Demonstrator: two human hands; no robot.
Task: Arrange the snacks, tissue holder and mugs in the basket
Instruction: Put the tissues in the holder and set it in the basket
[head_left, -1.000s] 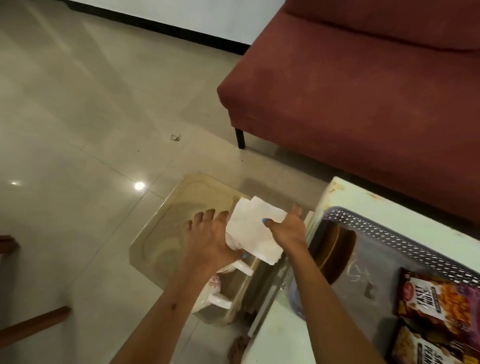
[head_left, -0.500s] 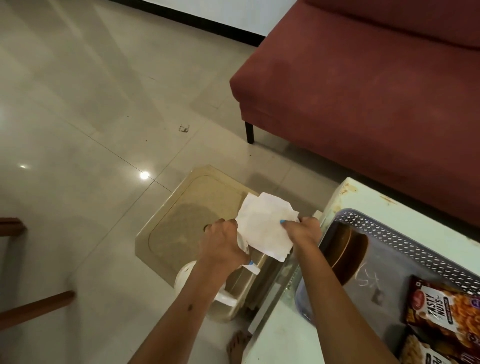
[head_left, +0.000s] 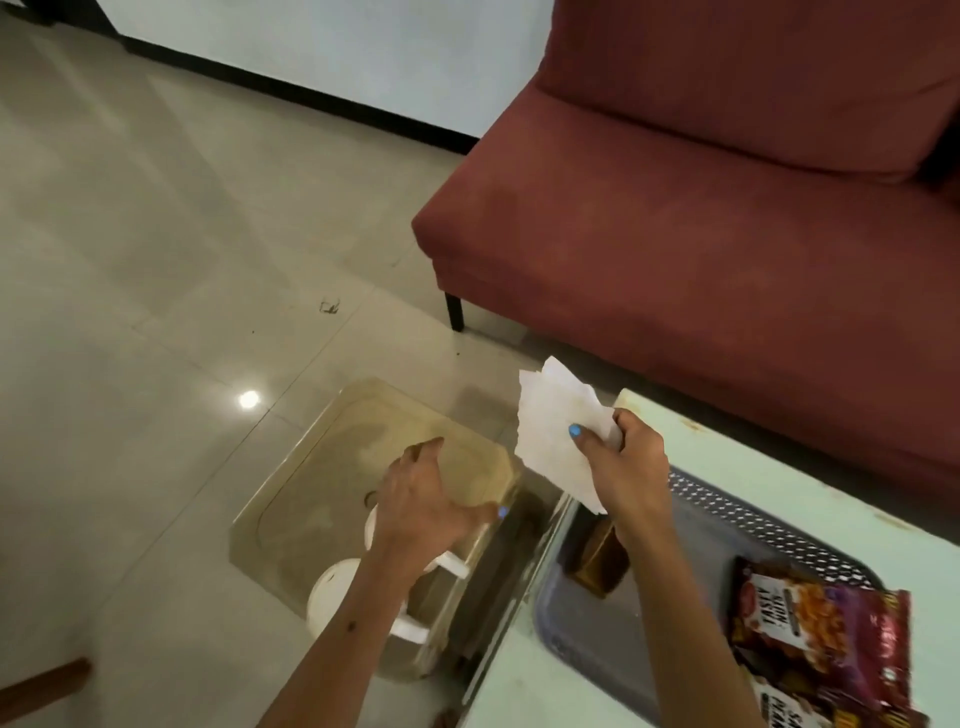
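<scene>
white crumpled tissue, pinched by right hand

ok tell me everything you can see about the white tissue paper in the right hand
The white tissue paper is a thin, soft-looking sheet or small stack, slightly creased, with uneven, ragged edges. It is held upright in the air, pinched at its right side by the right hand, whose thumb presses on its front. It hangs over the gap between the glass side table and the basket, touching nothing else.

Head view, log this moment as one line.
right hand: grips tissue | left hand: open over mugs | basket: snack packets inside
</scene>
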